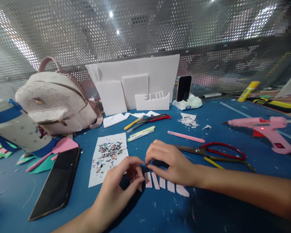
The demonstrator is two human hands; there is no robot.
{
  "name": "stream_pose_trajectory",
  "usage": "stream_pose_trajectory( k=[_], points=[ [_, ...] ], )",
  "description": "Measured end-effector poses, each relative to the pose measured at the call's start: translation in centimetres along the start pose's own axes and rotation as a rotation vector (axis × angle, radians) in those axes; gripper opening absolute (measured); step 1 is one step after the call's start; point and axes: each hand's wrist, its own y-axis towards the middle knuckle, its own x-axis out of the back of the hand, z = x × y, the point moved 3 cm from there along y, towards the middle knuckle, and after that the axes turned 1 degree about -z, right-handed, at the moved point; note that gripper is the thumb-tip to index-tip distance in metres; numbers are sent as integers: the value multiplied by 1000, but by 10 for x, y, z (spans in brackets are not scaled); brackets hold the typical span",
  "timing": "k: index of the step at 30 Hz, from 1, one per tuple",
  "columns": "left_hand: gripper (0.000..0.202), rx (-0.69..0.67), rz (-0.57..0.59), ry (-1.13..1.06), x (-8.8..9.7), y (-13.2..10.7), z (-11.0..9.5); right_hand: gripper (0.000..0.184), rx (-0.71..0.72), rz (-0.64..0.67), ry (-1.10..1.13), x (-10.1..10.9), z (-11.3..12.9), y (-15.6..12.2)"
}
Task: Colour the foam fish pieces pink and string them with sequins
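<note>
My left hand [122, 181] and my right hand [168, 161] meet fingertip to fingertip over the blue table [160, 210]. Both pinch something small between them that I cannot make out. Just below my fingers lies a row of several small white strips [166, 185]. To the left of my hands a white sheet [109, 158] carries a scatter of coloured glitter.
Red-handled scissors [215, 152] and a pink pen [185, 137] lie behind my right hand. A pink glue gun [264, 129] sits far right. A black phone [57, 183] lies at left, by a pale backpack [55, 100]. White foam boards [135, 84] lean on the mesh wall.
</note>
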Motion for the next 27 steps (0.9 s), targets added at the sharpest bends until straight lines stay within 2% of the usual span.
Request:
stream_pose_trajectory(
  k=[4, 7, 14, 19, 23, 27],
  points=[
    [26, -70, 100, 68, -1, -2, -6, 8, -123, -27, 25, 2, -2, 1],
    [29, -120, 174, 77, -2, -1, -8, 8, -160, -33, 39, 2, -3, 1],
    [43, -110, 213, 70, 0, -2, -2, 6, -196, -46, 59, 4, -5, 1],
    [33, -219, 83, 260, 17, 8, -9, 7, -261, -39, 159, 4, -8, 1],
    [31, -236, -28, 431, 31, 23, -16, 14, -344, -69, 353, 7, -11, 4],
    [30, -262, -86, 483, 35, 42, -28, 22, -414, -111, 540, 14, -14, 8]
  ],
)
